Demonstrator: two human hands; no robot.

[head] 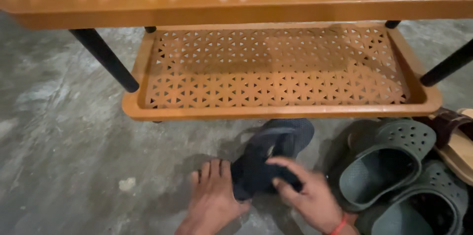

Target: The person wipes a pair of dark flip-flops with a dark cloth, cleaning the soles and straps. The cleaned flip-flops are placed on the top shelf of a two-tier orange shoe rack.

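Head view: looking down at a grey concrete floor [64, 131] in front of an orange shelf rack [276, 107].
Dark sandal [271, 156]: on the floor just below the rack's lower shelf, tilted, between both hands.
Right hand [308, 193]: fingers closed around the sandal's strap, holding it.
Left hand [213, 198]: flat and spread, fingertips touching the sandal's heel edge.
Green clogs [394, 176]: right of the right hand, side by side.
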